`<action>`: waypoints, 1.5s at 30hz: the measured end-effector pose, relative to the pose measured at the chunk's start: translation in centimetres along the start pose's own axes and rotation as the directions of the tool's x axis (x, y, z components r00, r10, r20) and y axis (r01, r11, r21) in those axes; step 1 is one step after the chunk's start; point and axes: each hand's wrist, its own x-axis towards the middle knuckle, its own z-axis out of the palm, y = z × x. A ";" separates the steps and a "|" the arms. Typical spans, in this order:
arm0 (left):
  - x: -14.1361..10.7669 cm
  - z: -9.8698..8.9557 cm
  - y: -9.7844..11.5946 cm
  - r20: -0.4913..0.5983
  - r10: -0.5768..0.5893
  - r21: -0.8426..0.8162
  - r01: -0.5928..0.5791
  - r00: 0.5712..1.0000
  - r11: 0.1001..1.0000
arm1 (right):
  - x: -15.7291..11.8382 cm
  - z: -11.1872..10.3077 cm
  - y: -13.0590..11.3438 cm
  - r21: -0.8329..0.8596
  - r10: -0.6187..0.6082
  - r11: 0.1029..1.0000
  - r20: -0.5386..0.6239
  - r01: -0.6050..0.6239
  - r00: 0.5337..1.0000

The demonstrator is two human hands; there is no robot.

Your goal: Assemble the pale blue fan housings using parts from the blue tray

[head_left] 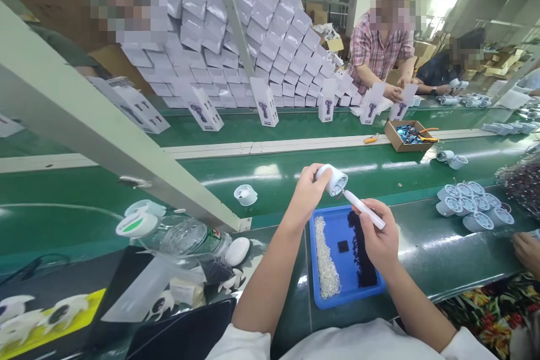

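Observation:
My left hand (307, 194) is closed around a pale, round plastic housing (333, 179), its open end turned to the lower right. My right hand (380, 234) grips a white pen-shaped tool (364, 209) with a thin tip. That tip meets the housing's open end; whether it touches anything inside is too small to tell. Below both hands lies a blue tray (346, 278). Along its left side runs a heap of small white pieces (325, 259), along its right a heap of small black pieces (363, 253). Between them sits a black square (343, 246).
Another housing (245, 195) stands on the green belt (202, 177). Several more housings (475, 205) cluster at right, near a neighbour's hand (527, 250). A metal post (139, 140) slants across the left, beside a plastic bottle (196, 238). Beyond are a cardboard box (409, 145) and printed cartons (265, 106).

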 end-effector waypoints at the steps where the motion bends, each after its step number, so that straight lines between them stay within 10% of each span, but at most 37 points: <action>1: 0.0 0.0 0.0 -0.002 0.011 0.011 -0.011 1.000 1.000 | 0.0 0.0 0.0 0.007 -0.002 1.000 -0.002 0.002 1.000; 12: -1.0 0.6 0.6 0.082 0.018 -0.001 -0.018 0.997 1.000 | -0.1 -0.2 -0.5 -0.075 -0.034 0.997 0.032 0.036 0.999; 15: -1.7 1.3 0.5 -0.043 0.113 -0.017 -0.114 0.993 0.993 | -0.4 0.2 -0.1 -0.110 0.034 0.994 0.071 -0.026 0.997; 21: -3.0 2.9 -0.5 -0.317 0.423 -0.144 -0.484 0.849 0.863 | -1.9 1.3 -1.1 -0.004 0.249 0.962 0.416 -0.272 0.875; 32: -3.1 3.1 -0.3 -0.209 0.386 -0.507 -0.437 0.898 0.743 | -2.3 1.7 -4.4 0.041 0.277 0.943 0.451 -0.330 0.849; 36: -1.1 2.3 -2.1 -0.052 0.401 -0.338 -0.394 0.915 0.855 | -0.8 1.6 -2.7 -0.059 0.301 0.952 0.376 -0.301 0.876; 40: 1.3 1.4 -3.8 0.276 0.176 -0.214 -0.118 0.945 0.970 | 0.2 1.1 -0.3 -0.196 0.364 0.929 0.309 -0.315 0.879; 45: 3.9 -1.2 -4.6 0.108 0.090 0.302 -0.119 0.990 0.946 | -0.8 -0.6 2.6 -0.320 0.473 0.876 0.417 -0.362 0.776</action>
